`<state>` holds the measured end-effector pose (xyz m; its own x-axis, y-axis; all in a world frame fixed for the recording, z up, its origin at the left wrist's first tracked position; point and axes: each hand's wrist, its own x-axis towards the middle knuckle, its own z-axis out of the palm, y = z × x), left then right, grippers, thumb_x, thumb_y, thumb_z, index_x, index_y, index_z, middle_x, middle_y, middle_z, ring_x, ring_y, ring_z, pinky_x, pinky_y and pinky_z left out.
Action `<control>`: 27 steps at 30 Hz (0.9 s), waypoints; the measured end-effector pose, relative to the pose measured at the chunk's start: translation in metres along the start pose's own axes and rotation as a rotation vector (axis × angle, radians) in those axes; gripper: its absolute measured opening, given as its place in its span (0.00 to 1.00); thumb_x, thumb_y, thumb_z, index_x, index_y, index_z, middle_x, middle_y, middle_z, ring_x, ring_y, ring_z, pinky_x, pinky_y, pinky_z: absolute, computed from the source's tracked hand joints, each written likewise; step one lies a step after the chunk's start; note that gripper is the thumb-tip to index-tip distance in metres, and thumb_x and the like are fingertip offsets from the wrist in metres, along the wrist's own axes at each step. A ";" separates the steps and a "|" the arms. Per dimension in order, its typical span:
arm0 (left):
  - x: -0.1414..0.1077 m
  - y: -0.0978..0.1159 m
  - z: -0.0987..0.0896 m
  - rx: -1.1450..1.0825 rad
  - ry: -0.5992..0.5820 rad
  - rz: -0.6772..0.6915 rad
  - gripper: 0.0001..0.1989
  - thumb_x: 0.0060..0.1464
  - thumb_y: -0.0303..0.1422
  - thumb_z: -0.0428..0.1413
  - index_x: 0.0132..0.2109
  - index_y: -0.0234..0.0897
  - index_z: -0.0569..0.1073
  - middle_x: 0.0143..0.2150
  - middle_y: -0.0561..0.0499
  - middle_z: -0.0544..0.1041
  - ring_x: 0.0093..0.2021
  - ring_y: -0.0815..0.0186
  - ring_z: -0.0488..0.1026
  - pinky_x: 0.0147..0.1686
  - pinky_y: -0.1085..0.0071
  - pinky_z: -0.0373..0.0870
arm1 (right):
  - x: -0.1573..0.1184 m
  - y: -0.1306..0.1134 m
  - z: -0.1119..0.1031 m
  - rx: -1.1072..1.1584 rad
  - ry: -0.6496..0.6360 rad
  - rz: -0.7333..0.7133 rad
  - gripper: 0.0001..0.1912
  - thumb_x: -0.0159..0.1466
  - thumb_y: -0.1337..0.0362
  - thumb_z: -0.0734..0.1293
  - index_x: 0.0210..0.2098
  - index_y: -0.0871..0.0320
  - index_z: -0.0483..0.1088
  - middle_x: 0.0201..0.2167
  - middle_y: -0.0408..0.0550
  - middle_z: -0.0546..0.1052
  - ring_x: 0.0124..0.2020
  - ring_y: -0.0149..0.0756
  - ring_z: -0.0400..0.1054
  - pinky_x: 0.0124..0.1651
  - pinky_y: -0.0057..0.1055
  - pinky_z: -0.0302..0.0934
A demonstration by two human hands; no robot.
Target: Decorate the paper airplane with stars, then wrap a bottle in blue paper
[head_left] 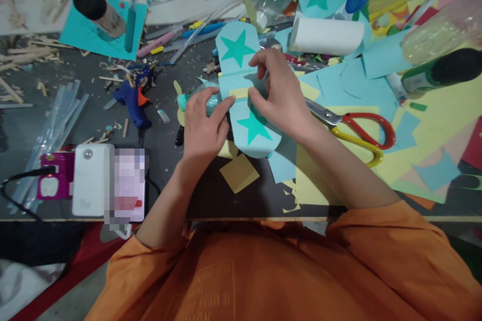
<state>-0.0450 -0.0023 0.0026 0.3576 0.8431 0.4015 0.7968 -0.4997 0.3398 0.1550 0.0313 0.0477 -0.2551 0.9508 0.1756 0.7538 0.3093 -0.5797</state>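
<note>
The yellow strip lay on the blue paper, long axis left to right. The right hand, fingers parted, had its thumb at the right end; leftward, the left hand gripped the bottle.

Dark tabletop over grey floor

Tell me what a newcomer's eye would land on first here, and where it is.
Probably the pale blue paper piece with two green stars, at the centre, by the left hand and right hand. Next, perhaps, the red-and-yellow-handled scissors right of the right hand, then the blue glue gun left of the left hand.
</note>
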 end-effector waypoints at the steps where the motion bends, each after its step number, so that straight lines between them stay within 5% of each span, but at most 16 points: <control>1: 0.000 0.000 0.000 -0.007 -0.002 -0.003 0.19 0.69 0.39 0.41 0.60 0.48 0.70 0.62 0.41 0.71 0.65 0.49 0.66 0.64 0.46 0.61 | 0.000 0.001 0.000 -0.001 -0.001 -0.005 0.15 0.64 0.70 0.60 0.49 0.49 0.58 0.47 0.52 0.70 0.44 0.45 0.69 0.46 0.45 0.65; 20: -0.001 -0.003 -0.001 -0.006 -0.006 0.037 0.20 0.69 0.39 0.41 0.62 0.51 0.69 0.63 0.41 0.70 0.65 0.48 0.66 0.64 0.46 0.60 | 0.001 0.009 -0.003 0.093 -0.005 -0.024 0.17 0.63 0.74 0.58 0.48 0.50 0.58 0.47 0.51 0.69 0.43 0.42 0.68 0.47 0.42 0.66; 23: -0.001 -0.005 -0.001 -0.019 -0.003 0.023 0.20 0.69 0.39 0.42 0.62 0.52 0.69 0.64 0.42 0.70 0.66 0.49 0.65 0.65 0.47 0.60 | 0.003 0.007 -0.007 0.151 0.067 -0.019 0.16 0.62 0.75 0.58 0.45 0.50 0.58 0.45 0.49 0.70 0.44 0.39 0.68 0.47 0.39 0.66; 27: -0.001 -0.008 -0.002 -0.031 0.013 0.038 0.20 0.69 0.37 0.43 0.63 0.50 0.69 0.63 0.42 0.71 0.65 0.51 0.66 0.64 0.49 0.62 | 0.004 0.004 -0.027 0.270 0.331 -0.142 0.13 0.62 0.75 0.59 0.41 0.52 0.59 0.40 0.49 0.70 0.42 0.36 0.68 0.50 0.36 0.66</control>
<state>-0.0526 0.0001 0.0009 0.3811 0.8207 0.4257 0.7670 -0.5377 0.3501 0.1738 0.0365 0.0676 -0.1041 0.8666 0.4881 0.5294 0.4637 -0.7104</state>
